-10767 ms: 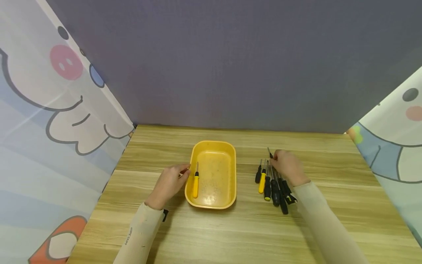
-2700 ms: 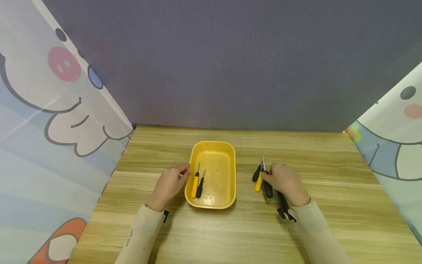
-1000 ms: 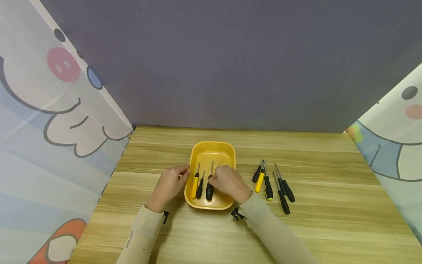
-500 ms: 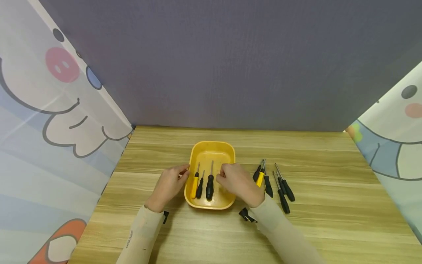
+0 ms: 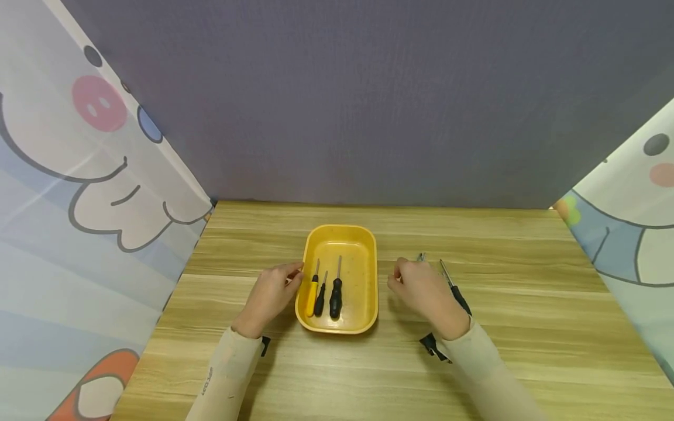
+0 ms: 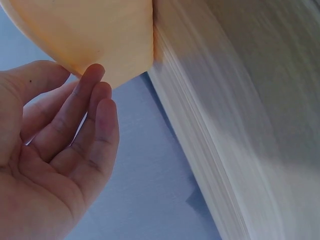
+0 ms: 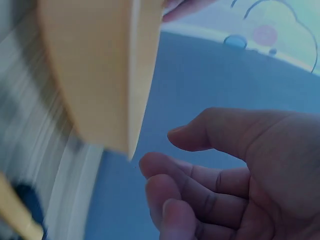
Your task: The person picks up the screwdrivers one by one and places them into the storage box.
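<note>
My left hand (image 5: pixel 267 297) rests its relaxed fingertips at the left rim of a yellow tray (image 5: pixel 360 272); the left wrist view has them against the tray's outer wall (image 6: pixel 112 42). Inside lie a yellow screwdriver (image 5: pixel 312 301), a small black screwdriver (image 5: pixel 319 301) and a larger black screwdriver (image 5: pixel 335 299), side by side with blades pointing away. My right hand (image 5: pixel 423 292) is between the tray and the screwdrivers on the right, fingers loosely curled around nothing. It covers most of those; one black screwdriver (image 5: pixel 461 299) shows past it.
The wooden table (image 5: pixel 547 304) ends at a grey partition (image 5: pixel 358 105) behind. Printed cartoon curtains (image 5: pixel 100 193) flank both sides. In the right wrist view a blurred yellow handle (image 7: pixel 19 212) lies at the lower left.
My right hand has taken the larger black screwdriver from the right-hand group, laid it in the tray, let go and moved back right. My left hand has stayed at the rim.
</note>
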`<action>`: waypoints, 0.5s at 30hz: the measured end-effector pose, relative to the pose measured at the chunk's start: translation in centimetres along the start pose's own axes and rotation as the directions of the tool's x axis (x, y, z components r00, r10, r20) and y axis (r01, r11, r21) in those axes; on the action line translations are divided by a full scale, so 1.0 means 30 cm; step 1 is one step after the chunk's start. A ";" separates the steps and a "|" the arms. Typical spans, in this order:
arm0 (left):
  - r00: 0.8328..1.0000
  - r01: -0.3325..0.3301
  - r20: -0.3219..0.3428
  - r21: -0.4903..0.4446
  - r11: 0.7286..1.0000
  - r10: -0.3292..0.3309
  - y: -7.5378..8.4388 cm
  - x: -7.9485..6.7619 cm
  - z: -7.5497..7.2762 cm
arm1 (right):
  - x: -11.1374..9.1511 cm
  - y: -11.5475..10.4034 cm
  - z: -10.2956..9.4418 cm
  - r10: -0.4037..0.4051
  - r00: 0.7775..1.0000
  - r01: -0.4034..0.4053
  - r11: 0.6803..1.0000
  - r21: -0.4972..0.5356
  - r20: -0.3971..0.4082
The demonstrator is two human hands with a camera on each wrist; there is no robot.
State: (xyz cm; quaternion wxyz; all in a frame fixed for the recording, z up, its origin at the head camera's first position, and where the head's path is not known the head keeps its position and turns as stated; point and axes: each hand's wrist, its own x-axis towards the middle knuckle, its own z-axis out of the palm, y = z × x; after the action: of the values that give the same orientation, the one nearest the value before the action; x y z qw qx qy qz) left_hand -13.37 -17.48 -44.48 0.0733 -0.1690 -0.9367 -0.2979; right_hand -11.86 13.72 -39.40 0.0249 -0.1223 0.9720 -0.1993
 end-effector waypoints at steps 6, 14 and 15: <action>1.000 0.002 -0.001 0.008 1.000 -0.002 0.000 0.000 0.000 | -0.020 0.109 -0.009 0.043 0.999 -0.043 0.999 0.011 0.017; 1.000 -0.003 -0.007 0.003 1.000 0.003 -0.002 -0.004 0.003 | -0.039 0.226 0.013 0.136 0.989 -0.137 0.991 0.001 0.054; 1.000 -0.003 -0.009 0.002 1.000 0.003 -0.002 -0.005 0.003 | -0.039 0.234 0.018 0.147 0.987 -0.147 0.989 -0.001 0.056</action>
State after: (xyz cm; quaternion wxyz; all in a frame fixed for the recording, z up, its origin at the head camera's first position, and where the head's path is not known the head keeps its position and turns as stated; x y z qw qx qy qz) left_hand -13.25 -17.52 -44.63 0.0781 -0.1690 -0.9364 -0.2975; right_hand -12.27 20.06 -42.65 0.0672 -0.0557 0.9770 -0.1948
